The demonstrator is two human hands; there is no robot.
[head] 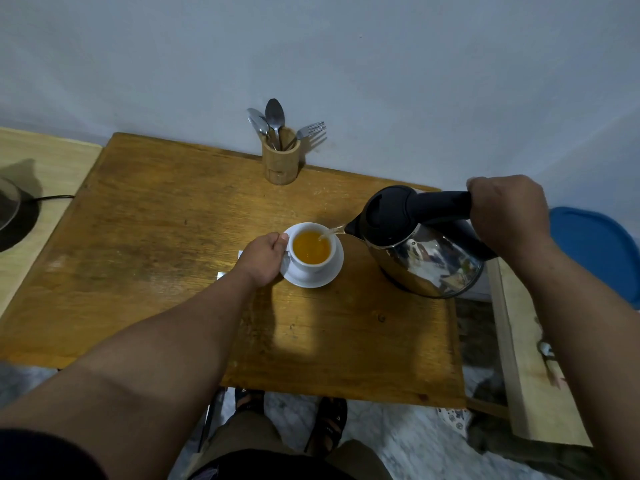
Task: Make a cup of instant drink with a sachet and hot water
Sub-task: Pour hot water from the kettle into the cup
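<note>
A white cup (331, 259) stands on a white saucer (335, 271) in the middle of the wooden table (145, 216); it holds orange liquid. My left hand (263, 259) grips the cup's left side at the handle. My right hand (504, 213) is closed on the black handle of a steel kettle (426, 258), which is tilted left above the table. A thin stream of water runs from its spout into the cup. A pale, flat piece (221, 274), perhaps the sachet, peeks out from under my left wrist.
A wooden holder (280, 161) with spoons and a fork stands at the table's back edge by the wall. The kettle base (15, 220) with its cord sits on a lighter surface at left. A blue lid-like object (595, 251) lies to the right. My feet are under the front edge.
</note>
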